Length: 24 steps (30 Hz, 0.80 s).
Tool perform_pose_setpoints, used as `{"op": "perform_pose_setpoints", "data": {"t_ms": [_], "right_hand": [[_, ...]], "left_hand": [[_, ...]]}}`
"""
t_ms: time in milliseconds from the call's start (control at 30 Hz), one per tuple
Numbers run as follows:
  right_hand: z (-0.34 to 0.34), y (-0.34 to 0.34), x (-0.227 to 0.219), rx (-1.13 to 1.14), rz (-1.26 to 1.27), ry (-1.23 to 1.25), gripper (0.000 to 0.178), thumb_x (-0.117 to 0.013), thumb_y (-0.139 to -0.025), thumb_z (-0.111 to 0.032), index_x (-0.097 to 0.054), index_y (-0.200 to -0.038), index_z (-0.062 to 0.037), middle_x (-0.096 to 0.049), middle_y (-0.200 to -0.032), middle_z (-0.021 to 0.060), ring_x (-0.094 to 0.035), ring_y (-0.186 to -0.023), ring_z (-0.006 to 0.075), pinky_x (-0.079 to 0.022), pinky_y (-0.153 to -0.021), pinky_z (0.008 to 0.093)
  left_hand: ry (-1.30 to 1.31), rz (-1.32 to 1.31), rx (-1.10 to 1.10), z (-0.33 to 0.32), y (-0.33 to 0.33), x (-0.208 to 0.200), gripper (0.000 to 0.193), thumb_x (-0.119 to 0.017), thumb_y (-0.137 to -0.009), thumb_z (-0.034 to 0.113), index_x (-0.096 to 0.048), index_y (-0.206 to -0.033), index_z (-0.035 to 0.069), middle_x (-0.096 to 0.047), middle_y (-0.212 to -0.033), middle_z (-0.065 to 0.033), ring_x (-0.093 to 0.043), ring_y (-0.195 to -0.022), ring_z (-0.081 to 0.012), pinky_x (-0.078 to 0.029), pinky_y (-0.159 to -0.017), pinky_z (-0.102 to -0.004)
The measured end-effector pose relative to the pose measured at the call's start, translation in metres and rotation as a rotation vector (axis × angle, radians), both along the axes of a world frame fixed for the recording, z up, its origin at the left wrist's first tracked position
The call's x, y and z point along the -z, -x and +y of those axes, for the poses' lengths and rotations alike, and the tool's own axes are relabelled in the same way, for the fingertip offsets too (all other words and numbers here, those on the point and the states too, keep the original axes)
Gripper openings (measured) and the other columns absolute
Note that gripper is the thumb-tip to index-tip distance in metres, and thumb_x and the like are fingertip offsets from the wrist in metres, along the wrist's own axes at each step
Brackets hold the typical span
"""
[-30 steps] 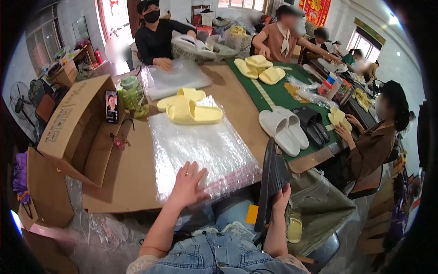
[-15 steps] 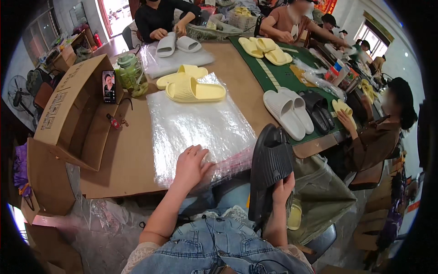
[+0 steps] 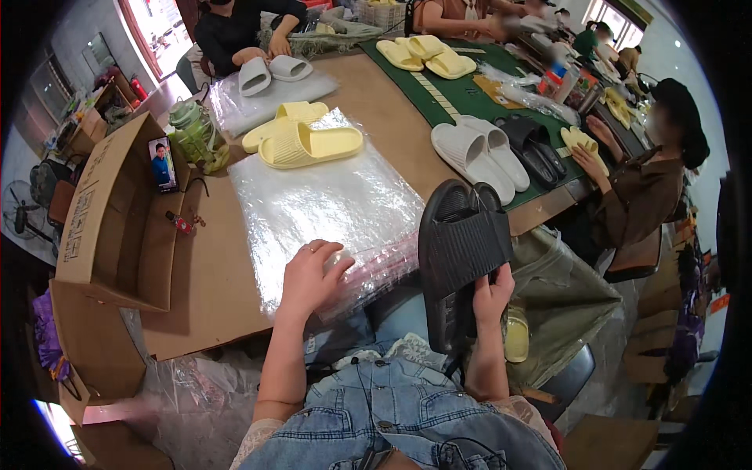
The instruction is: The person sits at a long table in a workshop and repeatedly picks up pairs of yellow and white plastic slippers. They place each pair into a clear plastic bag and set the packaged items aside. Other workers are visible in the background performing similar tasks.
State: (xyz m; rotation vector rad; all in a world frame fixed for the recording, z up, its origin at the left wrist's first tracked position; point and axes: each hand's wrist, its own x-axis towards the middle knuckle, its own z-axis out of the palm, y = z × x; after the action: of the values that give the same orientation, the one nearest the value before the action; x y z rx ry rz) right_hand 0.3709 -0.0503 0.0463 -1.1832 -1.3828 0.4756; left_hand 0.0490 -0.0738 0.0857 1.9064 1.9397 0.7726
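At the left of the frame, an open cardboard box (image 3: 102, 196) bears dark printed characters; a lit phone (image 3: 163, 166) leans at its upper end. A green jar (image 3: 186, 129) stands just beyond, its contents unclear. At lower right, a drab sack (image 3: 576, 294) holds a yellow slipper (image 3: 517, 338). On the brown table (image 3: 211, 270), the person's left hand (image 3: 308, 276), open, touches clear plastic bags (image 3: 313, 204); the right hand (image 3: 493, 296) grips black slippers (image 3: 468, 249) right of centre.

Open cardboard box (image 3: 100, 205), upright phone (image 3: 163, 165) at its edge, green jar (image 3: 190, 131) nearby, fan (image 3: 19, 208)
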Motion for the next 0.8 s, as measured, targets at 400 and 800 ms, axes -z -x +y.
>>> {"op": "perform_pose_setpoints", "data": {"t_ms": [400, 800], "right_hand": [[0.006, -0.006, 0.005, 0.054, 0.005, 0.039, 0.017, -0.061, -0.086, -0.002, -0.059, -0.101, 0.0052, -0.065, -0.081, 0.0121, -0.063, -0.075, 0.0199, -0.047, -0.067, 0.0337], [-0.012, 0.016, -0.040, -0.590, -0.508, 0.090, 0.029, -0.075, -0.071, -0.020, -0.053, -0.080, -0.0022, -0.054, -0.069, 0.0164, -0.057, -0.069, 0.0404, -0.045, -0.059, 0.0461]], "left_hand": [[-0.124, 0.218, -0.014, 0.005, -0.006, 0.027, 0.039, -0.077, -0.080, 0.020, -0.067, -0.116, 0.010, -0.064, -0.123, -0.0095, -0.058, -0.114, -0.0323, -0.050, -0.094, -0.0407], [-0.295, -0.068, -0.078, 0.024, -0.003, 0.005, 0.012, -0.071, -0.089, 0.018, -0.075, -0.097, 0.009, -0.060, -0.076, -0.0101, -0.060, -0.069, -0.0287, -0.047, -0.064, -0.0385]]}}
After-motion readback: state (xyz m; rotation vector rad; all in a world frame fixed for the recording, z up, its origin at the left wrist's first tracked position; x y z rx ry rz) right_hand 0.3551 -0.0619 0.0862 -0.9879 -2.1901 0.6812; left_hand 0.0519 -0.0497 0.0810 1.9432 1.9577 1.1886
